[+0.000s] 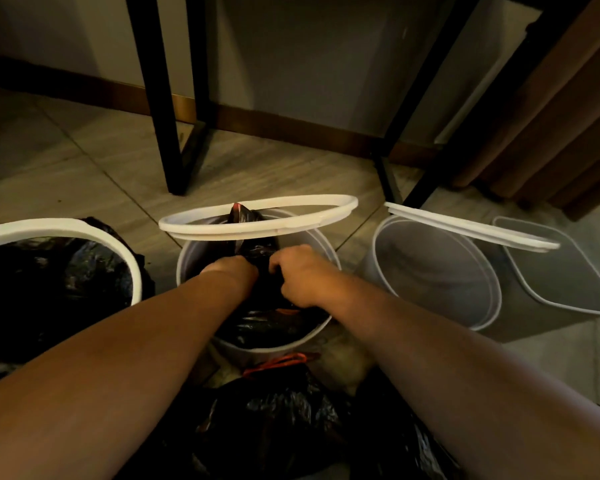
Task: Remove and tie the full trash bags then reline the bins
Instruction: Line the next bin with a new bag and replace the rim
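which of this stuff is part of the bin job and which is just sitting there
Job: left hand and right hand gripping the black bag in the middle bin; lifted white ring; left bin; empty round bin; square bin; drawstring bag.
Just there: black table legs; wooden panel.

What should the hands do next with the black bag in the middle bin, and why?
Probably draw the bunched top upward a little, to gather it for tying. The left hand and right hand both grip the black bag inside the middle bin, and the white ring is lifted off its rim, so the bag seems free.
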Demonstrator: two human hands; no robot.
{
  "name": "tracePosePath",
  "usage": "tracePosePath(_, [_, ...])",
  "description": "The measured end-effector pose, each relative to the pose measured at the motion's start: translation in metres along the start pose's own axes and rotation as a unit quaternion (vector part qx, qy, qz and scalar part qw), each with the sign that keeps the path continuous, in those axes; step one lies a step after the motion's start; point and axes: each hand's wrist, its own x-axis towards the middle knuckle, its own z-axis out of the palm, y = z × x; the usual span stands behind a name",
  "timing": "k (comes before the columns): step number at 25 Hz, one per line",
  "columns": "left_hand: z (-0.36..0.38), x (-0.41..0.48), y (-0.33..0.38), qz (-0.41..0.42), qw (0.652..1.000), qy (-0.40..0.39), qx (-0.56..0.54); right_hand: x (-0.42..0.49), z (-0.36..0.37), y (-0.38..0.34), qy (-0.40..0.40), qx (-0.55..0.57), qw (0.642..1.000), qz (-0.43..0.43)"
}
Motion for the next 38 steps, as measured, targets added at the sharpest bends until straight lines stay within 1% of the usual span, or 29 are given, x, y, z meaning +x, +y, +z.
tracePosePath(1, [0.0,-0.003,0.002,0.013,1.0,0.01,0.003,-0.005,-0.002,0.002,0.022,-0.04,0.999,-0.012])
tracePosePath(3, [-0.003,-0.009,0.004,0.044,0.999,0.032,0.007,-0.011,-0.007,0.005,0.025,-0.099,0.994,-0.028])
tracePosePath(6, [-0.011,-0.018,0.001,0.09,0.994,0.054,-0.036,-0.01,-0.016,0.009,0.027,-0.091,0.995,0.011])
tracePosePath(8, [-0.02,-0.025,-0.003,0.107,0.989,0.075,-0.067,-0.008,-0.02,0.013,0.039,-0.03,0.997,0.053])
tracePosePath(10, [-0.027,-0.034,-0.006,0.112,0.987,0.081,-0.085,-0.006,-0.024,0.019,0.046,0.086,0.992,0.076])
tracePosePath(12, [-0.034,-0.045,-0.008,0.135,0.986,0.04,-0.095,-0.01,-0.029,0.023,0.048,0.174,0.98,0.079])
tracePosePath(14, [-0.039,-0.056,-0.01,0.189,0.975,-0.03,-0.111,-0.017,-0.032,0.026,0.04,0.213,0.973,0.08])
tracePosePath(16, [-0.038,-0.061,-0.011,0.233,0.964,-0.084,-0.096,-0.03,-0.035,0.028,0.009,0.282,0.956,0.078])
tracePosePath(17, [-0.035,-0.061,-0.011,0.236,0.966,-0.083,-0.067,-0.037,-0.037,0.029,-0.018,0.309,0.949,0.063])
tracePosePath(18, [-0.03,-0.061,-0.01,0.225,0.971,-0.072,-0.034,-0.044,-0.041,0.031,-0.058,0.31,0.948,0.042])
tracePosePath(19, [-0.025,-0.058,-0.01,0.208,0.977,-0.051,-0.011,-0.051,-0.046,0.031,-0.095,0.293,0.951,0.024])
tracePosePath(20, [-0.02,-0.054,-0.01,0.196,0.98,-0.018,0.007,-0.054,-0.047,0.032,-0.113,0.259,0.959,0.011])
tracePosePath(21, [-0.014,-0.052,-0.009,0.189,0.981,0.025,0.031,-0.054,-0.046,0.031,-0.1,0.225,0.969,0.012])
tracePosePath(23, [-0.005,-0.046,-0.011,0.157,0.978,0.108,0.09,-0.045,-0.045,0.025,-0.014,0.182,0.982,0.048])
tracePosePath(24, [-0.001,-0.042,-0.011,0.135,0.974,0.139,0.118,-0.037,-0.041,0.023,0.029,0.131,0.989,0.065])
tracePosePath(25, [0.003,-0.037,-0.01,0.115,0.97,0.161,0.143,-0.03,-0.037,0.018,0.06,0.049,0.995,0.067])
tracePosePath(26, [0.006,-0.033,-0.01,0.093,0.97,0.168,0.152,-0.021,-0.032,0.012,0.077,-0.041,0.995,0.052])
tracePosePath(27, [0.01,-0.03,-0.007,0.076,0.972,0.163,0.15,-0.013,-0.025,0.005,0.074,-0.119,0.99,0.026])
tracePosePath(28, [0.012,-0.031,-0.004,0.063,0.976,0.148,0.146,-0.007,-0.017,-0.002,0.052,-0.19,0.98,-0.004])
tracePosePath(29, [0.013,-0.03,-0.001,0.058,0.979,0.132,0.143,-0.004,-0.008,-0.009,0.019,-0.234,0.972,-0.028])
tracePosePath(30, [0.014,-0.03,0.0,0.053,0.984,0.113,0.127,-0.002,0.0,-0.014,-0.011,-0.234,0.971,-0.035])
tracePosePath(31, [0.01,-0.032,0.002,0.057,0.988,0.097,0.109,-0.002,0.007,-0.017,-0.034,-0.201,0.979,-0.028])
tracePosePath(33, [-0.004,-0.039,0.004,0.073,0.99,0.095,0.072,-0.004,0.007,-0.016,-0.043,-0.084,0.996,0.008])
tracePosePath(35, [-0.016,-0.047,-0.002,0.071,0.992,0.1,-0.022,-0.01,-0.01,-0.007,-0.003,0.025,0.999,0.046])
tracePosePath(36, [-0.019,-0.051,-0.006,0.073,0.99,0.1,-0.066,-0.016,-0.021,0.0,0.024,0.058,0.996,0.058])
tracePosePath(37, [-0.02,-0.054,-0.009,0.085,0.987,0.098,-0.09,-0.023,-0.031,0.007,0.055,0.064,0.995,0.056])
tracePosePath(38, [-0.018,-0.059,-0.013,0.102,0.986,0.1,-0.091,-0.031,-0.038,0.014,0.085,0.049,0.994,0.045])
